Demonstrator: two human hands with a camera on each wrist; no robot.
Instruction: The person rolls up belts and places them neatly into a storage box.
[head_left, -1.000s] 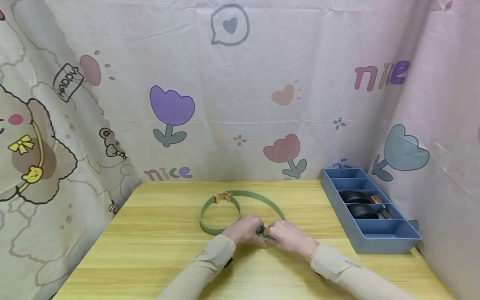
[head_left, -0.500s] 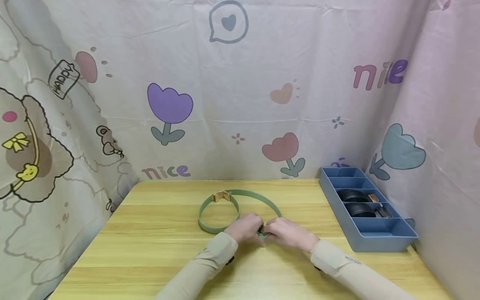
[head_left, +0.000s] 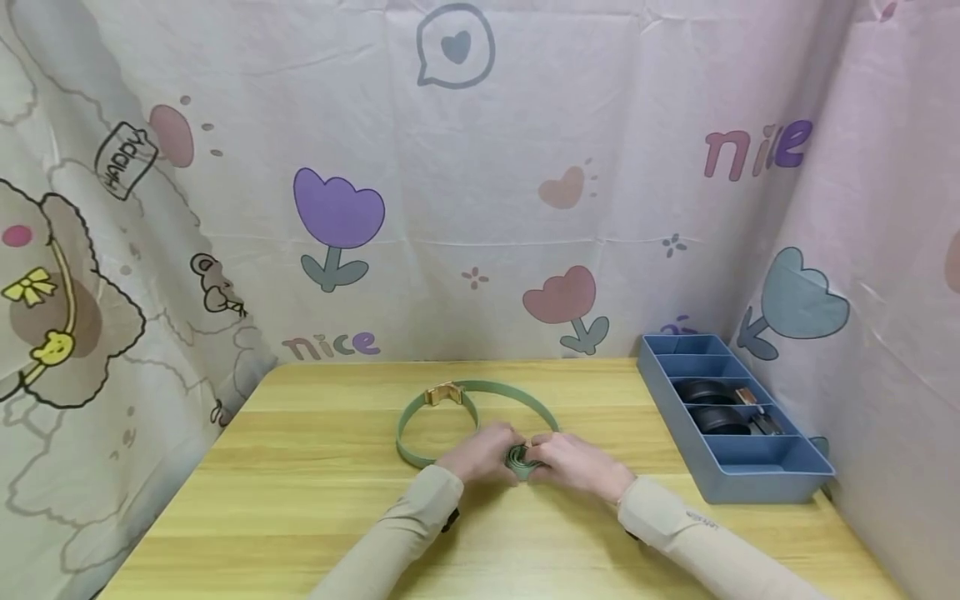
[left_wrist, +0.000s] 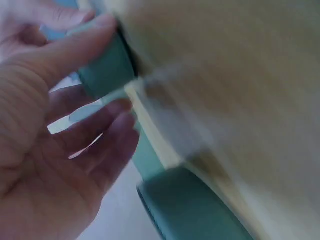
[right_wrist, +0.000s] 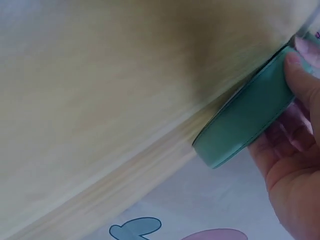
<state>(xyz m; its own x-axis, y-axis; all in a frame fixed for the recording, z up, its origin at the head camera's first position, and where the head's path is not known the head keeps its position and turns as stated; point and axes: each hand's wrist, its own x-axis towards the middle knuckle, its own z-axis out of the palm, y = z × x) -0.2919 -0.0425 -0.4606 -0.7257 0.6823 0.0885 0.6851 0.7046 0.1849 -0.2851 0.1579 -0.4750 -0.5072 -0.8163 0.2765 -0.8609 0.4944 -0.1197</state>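
Note:
A green belt [head_left: 517, 394] stands on edge on the wooden table, its gold buckle [head_left: 444, 393] at the far side of a round loop on the left. The other end is wound into a small tight coil [head_left: 517, 463] between both hands. My left hand [head_left: 480, 454] grips the coil's left side; the left wrist view shows the thumb across its outer face and the fingers bent behind. From the right, my right hand [head_left: 581, 465] pinches the coil and the strap [right_wrist: 245, 117] running out of it, thumb in front and fingers behind.
At the right edge of the table [head_left: 285, 500] stands a blue-grey divided box [head_left: 772, 490]. Two of its compartments hold rolled black belts [head_left: 708, 392] with metal buckles. A patterned curtain [head_left: 465, 317] hangs behind the table and along both sides.
The left hand has shifted slightly left and the coil between the hands shows more fully. The strap's far curve has drawn in a little toward the coil. The buckle loop keeps its place.

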